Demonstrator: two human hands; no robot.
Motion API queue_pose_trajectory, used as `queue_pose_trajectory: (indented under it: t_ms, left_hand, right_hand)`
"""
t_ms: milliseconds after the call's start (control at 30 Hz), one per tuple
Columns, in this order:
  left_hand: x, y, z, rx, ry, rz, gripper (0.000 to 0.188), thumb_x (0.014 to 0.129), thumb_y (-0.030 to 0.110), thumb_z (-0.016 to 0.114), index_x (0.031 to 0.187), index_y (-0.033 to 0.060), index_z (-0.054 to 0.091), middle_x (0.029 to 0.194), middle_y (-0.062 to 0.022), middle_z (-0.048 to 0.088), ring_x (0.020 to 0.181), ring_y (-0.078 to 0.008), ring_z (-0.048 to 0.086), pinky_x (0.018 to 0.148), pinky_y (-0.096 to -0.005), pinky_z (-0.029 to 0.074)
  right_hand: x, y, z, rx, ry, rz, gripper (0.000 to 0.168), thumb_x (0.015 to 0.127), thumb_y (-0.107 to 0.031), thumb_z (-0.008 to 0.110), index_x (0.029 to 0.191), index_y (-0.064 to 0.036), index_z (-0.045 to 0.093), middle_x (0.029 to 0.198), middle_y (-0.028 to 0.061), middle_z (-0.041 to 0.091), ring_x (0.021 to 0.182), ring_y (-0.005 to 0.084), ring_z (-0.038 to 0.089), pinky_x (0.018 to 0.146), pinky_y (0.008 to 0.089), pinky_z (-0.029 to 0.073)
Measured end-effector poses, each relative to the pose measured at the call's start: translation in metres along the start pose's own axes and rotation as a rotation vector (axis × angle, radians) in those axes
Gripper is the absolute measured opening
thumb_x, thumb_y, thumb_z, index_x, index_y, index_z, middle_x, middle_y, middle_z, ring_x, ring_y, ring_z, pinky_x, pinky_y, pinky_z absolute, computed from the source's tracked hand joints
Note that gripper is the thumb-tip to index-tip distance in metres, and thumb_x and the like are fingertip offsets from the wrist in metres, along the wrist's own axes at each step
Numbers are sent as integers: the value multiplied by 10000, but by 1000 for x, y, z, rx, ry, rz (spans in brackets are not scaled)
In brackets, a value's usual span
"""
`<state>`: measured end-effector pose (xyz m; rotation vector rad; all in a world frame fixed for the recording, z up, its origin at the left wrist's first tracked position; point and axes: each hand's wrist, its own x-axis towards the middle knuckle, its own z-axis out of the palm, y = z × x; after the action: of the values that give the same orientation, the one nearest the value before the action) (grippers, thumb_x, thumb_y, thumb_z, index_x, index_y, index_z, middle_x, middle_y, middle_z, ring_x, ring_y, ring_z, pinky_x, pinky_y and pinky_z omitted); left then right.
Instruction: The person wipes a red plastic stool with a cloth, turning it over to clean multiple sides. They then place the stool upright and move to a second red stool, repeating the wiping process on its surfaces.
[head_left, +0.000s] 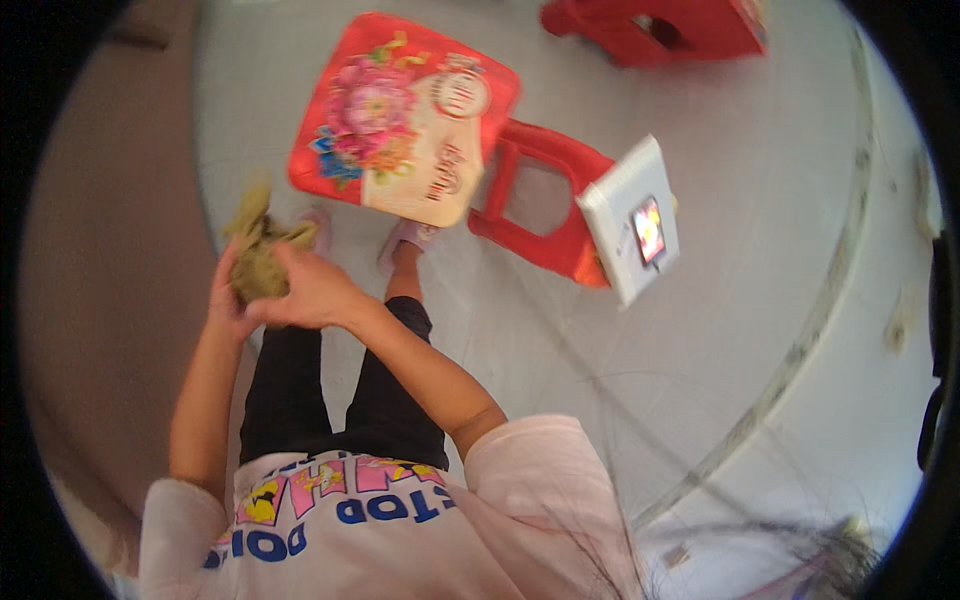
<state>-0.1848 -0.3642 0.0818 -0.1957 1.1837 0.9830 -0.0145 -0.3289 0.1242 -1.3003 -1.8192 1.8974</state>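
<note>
Both of my hands are raised at the left, in front of my legs, around a crumpled yellow-green cloth (259, 266). My left hand (229, 289) grips its left side. From the right, my right hand (311, 285) closes on it, thumb below and fingers at the top. Loose ends of the cloth stick up above the fingers and look blurred. What lies inside or behind the bundle is hidden. Just beyond my hands, to the right, is a red square lid or box top (322, 150) with printed flowers and writing.
A red plastic stool (540, 244) stands right of the floral square. Beside it is a white box-like object (630, 180) with a lit phone (649, 231) on it. Another red stool (705, 37) is at the top. A brown surface (112, 262) rises at the left.
</note>
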Motion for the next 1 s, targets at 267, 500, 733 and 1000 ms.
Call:
queue_pose_trajectory:
  t_ms: [267,500,733,1000]
  left_hand:
    - [-19,24,-1,-55,183,-103,471,880,355,417,1245,59,441,1241,-124,480,1113,-290,482,934,-455,403]
    - [-30,43,-16,51,154,-123,492,880,382,439,1260,70,419,1241,-112,474,1117,-280,481,941,-463,398]
    - [-54,25,-2,144,197,-106,475,888,390,437,1243,76,435,1227,-103,482,1099,-268,496,925,-447,420]
    - [-72,-84,39,65,246,14,436,881,357,442,1213,74,459,1200,-96,505,1092,-261,503,932,-449,411]
  right_hand:
    - [-16,129,-99,112,1231,155,699,664,-351,738,1176,18,437,1140,169,513,1046,273,509,892,379,407]
    - [32,218,-133,364,811,299,892,499,-431,804,1158,45,436,1140,236,538,1055,295,547,875,356,433]
    - [54,258,-134,541,929,287,1056,426,-443,836,1223,52,351,1149,227,532,1064,299,538,894,348,432]
    - [79,271,-197,432,602,133,1272,367,-528,836,1314,45,210,1268,243,436,1162,324,458,962,380,385]
